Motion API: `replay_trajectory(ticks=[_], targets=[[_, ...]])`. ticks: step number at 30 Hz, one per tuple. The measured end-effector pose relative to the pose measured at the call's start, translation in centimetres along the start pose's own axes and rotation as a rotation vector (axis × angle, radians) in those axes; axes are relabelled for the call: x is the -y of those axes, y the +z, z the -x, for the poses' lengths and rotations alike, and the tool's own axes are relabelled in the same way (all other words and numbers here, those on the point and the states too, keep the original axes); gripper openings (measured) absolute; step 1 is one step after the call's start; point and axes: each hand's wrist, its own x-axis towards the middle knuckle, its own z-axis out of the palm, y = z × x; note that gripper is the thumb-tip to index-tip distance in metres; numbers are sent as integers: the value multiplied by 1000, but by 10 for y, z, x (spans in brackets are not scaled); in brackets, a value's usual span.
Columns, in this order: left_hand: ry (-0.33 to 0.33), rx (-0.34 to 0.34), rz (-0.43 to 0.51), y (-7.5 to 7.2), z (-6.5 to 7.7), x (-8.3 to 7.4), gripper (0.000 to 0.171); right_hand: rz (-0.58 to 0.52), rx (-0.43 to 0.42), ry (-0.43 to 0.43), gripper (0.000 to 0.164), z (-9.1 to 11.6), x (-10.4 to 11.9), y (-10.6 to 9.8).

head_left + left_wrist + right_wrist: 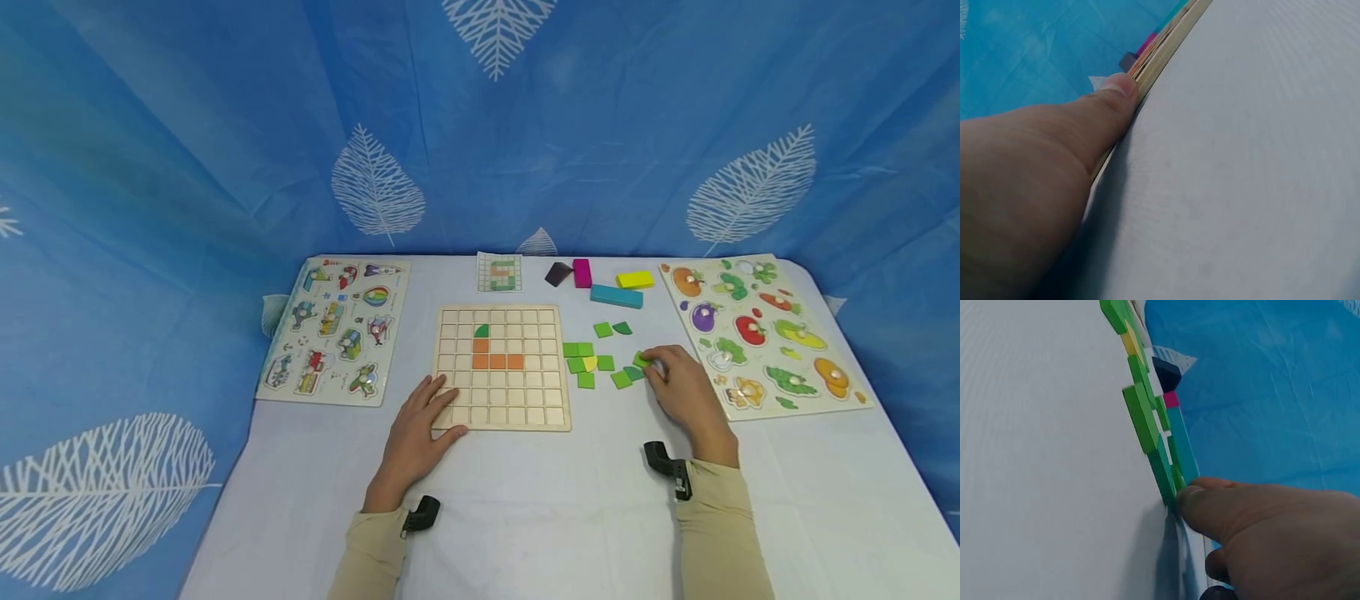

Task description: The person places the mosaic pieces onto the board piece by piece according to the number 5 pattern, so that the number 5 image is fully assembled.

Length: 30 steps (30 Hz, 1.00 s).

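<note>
A wooden grid board (pixel 536 400) lies in the middle of the table. On it sit orange square tiles (pixel 481 361) in an L shape, topped by a dark green rounded tile (pixel 482 332). My left hand (pixel 420 433) rests on the board's lower left corner, fingers extended; the left wrist view shows the thumb (pixel 1119 87) against its edge. To the right of the board, my right hand (pixel 684 392) pinches a light green square tile (pixel 641 360) between thumb and fingertips. Close by are a dark green rounded tile (pixel 633 373) and another green square tile (pixel 621 380).
More green tiles (pixel 577 349) and a yellow rounded tile (pixel 590 363) cluster beside the board. Behind are a pattern card (pixel 500 272) and teal (pixel 617 297), yellow (pixel 635 280), magenta (pixel 582 273) and dark (pixel 558 273) blocks. Vehicle (pixel 333 333) and vegetable (pixel 765 333) puzzles flank them.
</note>
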Motion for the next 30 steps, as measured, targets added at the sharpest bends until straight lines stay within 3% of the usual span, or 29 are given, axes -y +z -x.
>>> replay_trajectory(ticks=[6,15,19,23,30], targets=[[-3,-4,-3,-2,1,-1,63,-55,-7,-81,24,-17,35,8],[-2,4,-8,-2,0,-1,64,-73,156,-301,21,-58,114,47],[-1,9,-9,-2,0,-2,64,-62,208,-376,21,-72,138,63],[-1,7,-16,-1,0,-2,64,-60,224,-405,21,-84,153,76],[-3,11,-29,0,1,1,64,-37,261,-415,21,-95,159,88]])
